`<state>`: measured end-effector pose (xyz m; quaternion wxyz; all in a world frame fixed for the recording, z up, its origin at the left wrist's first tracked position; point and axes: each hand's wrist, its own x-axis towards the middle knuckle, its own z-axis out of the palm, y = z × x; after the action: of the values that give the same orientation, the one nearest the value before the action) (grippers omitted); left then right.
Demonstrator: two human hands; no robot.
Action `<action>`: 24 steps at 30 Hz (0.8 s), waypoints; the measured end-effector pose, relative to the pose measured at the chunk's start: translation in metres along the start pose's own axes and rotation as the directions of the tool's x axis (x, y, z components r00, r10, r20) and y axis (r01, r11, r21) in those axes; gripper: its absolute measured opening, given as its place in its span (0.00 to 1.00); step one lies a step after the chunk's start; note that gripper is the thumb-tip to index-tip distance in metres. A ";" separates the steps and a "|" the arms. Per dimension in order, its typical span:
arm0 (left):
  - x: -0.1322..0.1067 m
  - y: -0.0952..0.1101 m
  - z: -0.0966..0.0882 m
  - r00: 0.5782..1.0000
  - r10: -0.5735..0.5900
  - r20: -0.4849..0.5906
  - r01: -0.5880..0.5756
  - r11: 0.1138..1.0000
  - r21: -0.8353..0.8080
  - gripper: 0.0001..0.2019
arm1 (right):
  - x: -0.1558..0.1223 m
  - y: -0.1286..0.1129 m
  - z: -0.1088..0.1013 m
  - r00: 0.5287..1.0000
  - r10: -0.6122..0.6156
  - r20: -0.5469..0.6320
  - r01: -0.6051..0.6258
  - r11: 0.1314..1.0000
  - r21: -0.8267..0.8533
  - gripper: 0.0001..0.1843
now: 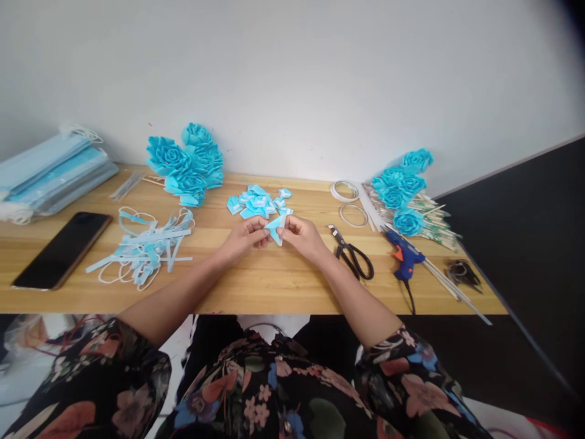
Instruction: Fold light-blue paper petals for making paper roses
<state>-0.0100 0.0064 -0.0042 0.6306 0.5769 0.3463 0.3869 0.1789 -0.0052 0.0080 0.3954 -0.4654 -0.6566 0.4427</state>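
My left hand (pixel 244 238) and my right hand (pixel 304 236) meet over the middle of the wooden table (pixel 274 286). Both pinch one small light-blue folded piece (pixel 276 230) between their fingertips, just above the tabletop. Right behind the hands lies a pile of several similar blue folded pieces (pixel 258 202).
Blue fabric roses (pixel 187 163) lie at the back left, with cut mask strips and ear loops (pixel 146 247), a black phone (pixel 64 249) and stacked face masks (pixel 50 171) further left. To the right are black scissors (pixel 351 256), tape rings (pixel 345 191), a blue glue gun (pixel 404 253) and roses on sticks (pixel 404 189).
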 end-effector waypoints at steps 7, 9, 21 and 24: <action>0.004 -0.003 -0.003 0.999 0.036 0.007 -0.036 0.997 0.071 0.16 | 0.003 0.005 -0.003 0.999 -0.012 -0.034 0.011 1.000 -0.021 0.13; 0.006 -0.006 -0.004 0.999 0.050 -0.012 -0.048 0.993 0.105 0.17 | 0.005 0.009 -0.003 0.998 -0.035 -0.044 0.033 0.998 -0.047 0.13; 0.011 -0.017 -0.005 0.990 0.124 -0.065 -0.111 0.980 0.167 0.21 | 0.014 0.031 -0.001 0.998 -0.067 0.018 0.068 0.997 -0.039 0.10; 0.011 -0.020 -0.005 0.983 0.146 -0.111 -0.127 0.978 0.164 0.21 | 0.016 0.036 -0.001 0.999 -0.030 0.018 0.029 0.999 0.012 0.10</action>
<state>-0.0073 0.0180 -0.0240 0.5330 0.6221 0.3731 0.4356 0.1856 0.0169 -0.0245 0.3985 -0.4493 -0.6644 0.4448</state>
